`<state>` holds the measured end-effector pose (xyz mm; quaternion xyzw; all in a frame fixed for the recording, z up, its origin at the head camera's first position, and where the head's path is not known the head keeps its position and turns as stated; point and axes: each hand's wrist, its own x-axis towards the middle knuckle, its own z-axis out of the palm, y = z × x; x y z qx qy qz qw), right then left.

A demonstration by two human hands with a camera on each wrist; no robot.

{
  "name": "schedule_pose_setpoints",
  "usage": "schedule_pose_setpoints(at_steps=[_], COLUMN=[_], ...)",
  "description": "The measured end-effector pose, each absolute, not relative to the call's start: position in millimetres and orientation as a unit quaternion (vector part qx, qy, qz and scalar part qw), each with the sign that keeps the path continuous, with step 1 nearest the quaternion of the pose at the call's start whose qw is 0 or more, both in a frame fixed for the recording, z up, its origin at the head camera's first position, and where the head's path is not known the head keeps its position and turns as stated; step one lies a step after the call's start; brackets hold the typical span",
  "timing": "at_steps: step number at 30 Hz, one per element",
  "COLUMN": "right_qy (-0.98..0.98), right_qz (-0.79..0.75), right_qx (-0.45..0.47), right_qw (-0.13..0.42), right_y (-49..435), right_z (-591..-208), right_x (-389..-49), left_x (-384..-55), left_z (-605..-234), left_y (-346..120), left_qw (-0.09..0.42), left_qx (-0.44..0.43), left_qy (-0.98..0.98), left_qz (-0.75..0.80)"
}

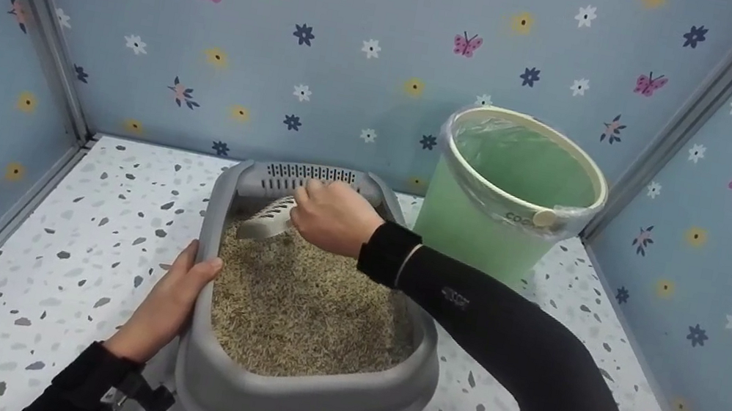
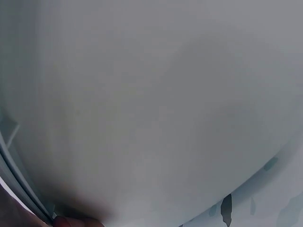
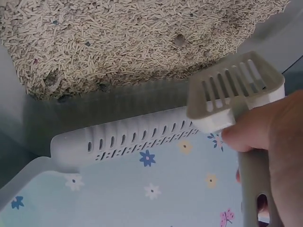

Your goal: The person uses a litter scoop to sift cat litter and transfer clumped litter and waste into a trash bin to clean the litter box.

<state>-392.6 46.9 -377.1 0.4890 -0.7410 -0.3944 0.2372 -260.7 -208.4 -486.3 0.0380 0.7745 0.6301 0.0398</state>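
Observation:
A grey litter box (image 1: 304,400) stands in the middle of the head view, filled with tan pellet litter (image 1: 311,308). My left hand (image 1: 168,299) grips its left rim, thumb over the edge and fingers along the outside. The box's outer wall (image 2: 132,109) fills most of the left wrist view, with fingertips (image 2: 75,221) at the bottom. Above the far end of the litter, my right hand (image 1: 334,219) holds a slotted litter scoop (image 1: 267,219) by its handle. In the right wrist view the scoop (image 3: 239,102) looks tilted, with no litter visible in it.
A green waste bin (image 1: 482,225) with a clear liner stands behind the box to the right. Patterned blue panels (image 1: 329,73) rise at the back and both sides. The floor (image 1: 84,247) is white with grey specks. A slotted raised guard (image 3: 118,142) lines the box's far end.

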Motion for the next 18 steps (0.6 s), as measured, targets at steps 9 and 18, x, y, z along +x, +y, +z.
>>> schedule_pose_setpoints(at_steps=[9, 18], right_qy=[-0.719, -0.716], right_qz=[-0.425, -0.406], right_qx=[0.502, 0.517], right_qw=[0.225, 0.237], right_y=[45.7, 36.1], right_z=[-395.0, -422.3], right_x=[-410.4, -417.4], left_x=[-260.6, -261.1], left_z=[-485.8, -486.3], left_y=[-209.5, -207.6], left_qw=[0.046, 0.036], left_qx=[0.031, 0.04], left_qy=[0.773, 0.773], left_qz=[0.632, 0.633])
